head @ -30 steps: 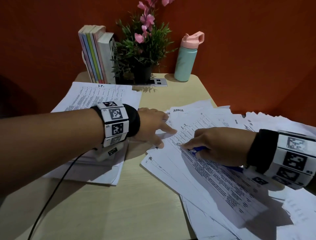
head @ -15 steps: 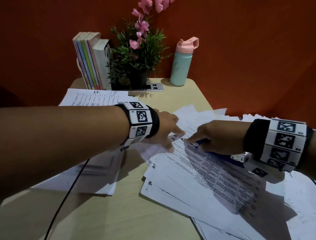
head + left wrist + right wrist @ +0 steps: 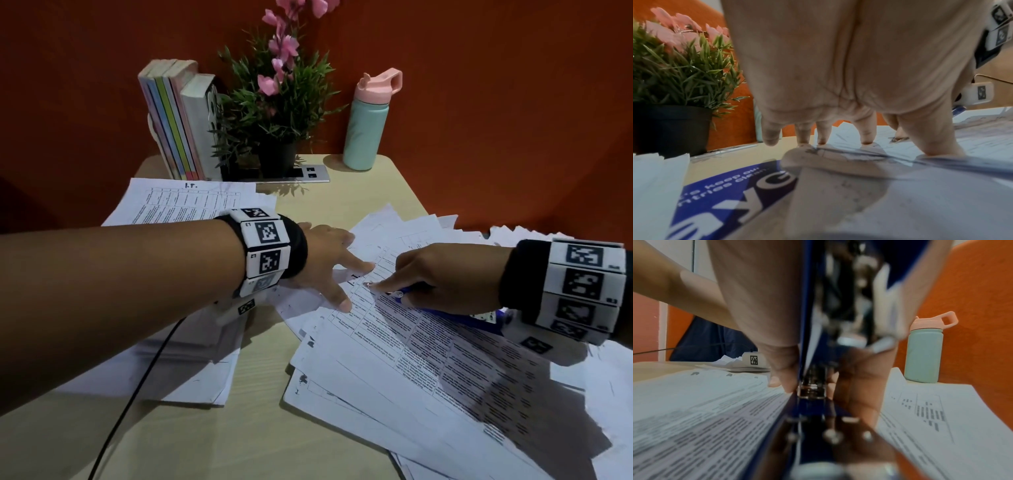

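A fanned pile of printed sheets (image 3: 428, 359) covers the right half of the table. My left hand (image 3: 337, 274) lies on the pile's top left corner with fingers straight and spread, fingertips (image 3: 866, 141) pressing the paper. My right hand (image 3: 435, 274) grips a blue stapler (image 3: 407, 294) whose head sits on the top sheet's upper left corner, just right of the left index finger. In the right wrist view the stapler (image 3: 812, 402) runs along the sheet between thumb and fingers. Whether paper is inside its mouth is hidden.
A second paper stack (image 3: 178, 205) lies at the left under my forearm. Books (image 3: 178, 120), a potted plant (image 3: 277, 113) and a teal bottle (image 3: 364, 126) stand at the back by the orange wall. A blue printed sheet (image 3: 725, 186) lies under my left wrist.
My left hand has slid right, closer to the stapler's head at the sheet's corner. The right hand still holds the stapler on the same corner.
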{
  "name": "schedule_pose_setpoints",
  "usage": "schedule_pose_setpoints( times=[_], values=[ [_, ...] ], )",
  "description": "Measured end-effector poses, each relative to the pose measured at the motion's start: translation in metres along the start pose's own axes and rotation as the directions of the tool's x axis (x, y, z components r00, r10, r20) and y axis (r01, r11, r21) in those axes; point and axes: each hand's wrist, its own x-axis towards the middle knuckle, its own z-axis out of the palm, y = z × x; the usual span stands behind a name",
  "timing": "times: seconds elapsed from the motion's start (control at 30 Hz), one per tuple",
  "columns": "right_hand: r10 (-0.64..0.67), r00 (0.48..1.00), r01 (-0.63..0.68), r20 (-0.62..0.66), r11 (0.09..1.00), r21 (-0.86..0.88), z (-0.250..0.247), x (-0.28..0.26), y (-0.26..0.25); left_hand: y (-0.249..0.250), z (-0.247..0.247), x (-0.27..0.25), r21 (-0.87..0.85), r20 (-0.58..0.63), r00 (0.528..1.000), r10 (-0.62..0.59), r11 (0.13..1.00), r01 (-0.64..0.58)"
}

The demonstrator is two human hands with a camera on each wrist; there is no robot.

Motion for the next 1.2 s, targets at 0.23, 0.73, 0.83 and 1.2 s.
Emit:
schedule_pose_setpoints(
  times=[0.23, 0.73, 0.83, 1.2],
  values=[
    [-0.029, 0.999, 0.028, -0.025, 0.999, -0.028, -0.001, 0.008, -0.004, -0.001, 0.0, 0.002, 0.012, -0.005, 1.0, -0.001, 1.0, 0.001],
    [0.029, 0.995, -0.052, -0.094, 0.966, -0.255, 0.016, 0.017, -0.03, -0.003, 0.003, 0.002, 0.006, -0.007, 1.0, -0.007, 1.0, 0.007],
    [0.022, 0.99, -0.056, -0.138, 0.966, -0.251, 0.016, 0.019, -0.033, -0.001, 0.0, -0.002, -0.016, -0.008, 1.0, -0.004, 1.0, 0.004],
    [0.198, 0.968, -0.137, -0.154, 0.931, 0.338, 0.022, -0.013, -0.005, 0.018, -0.011, -0.046, -0.199, -0.094, 0.948, -0.305, 0.938, 0.282]
  ],
)
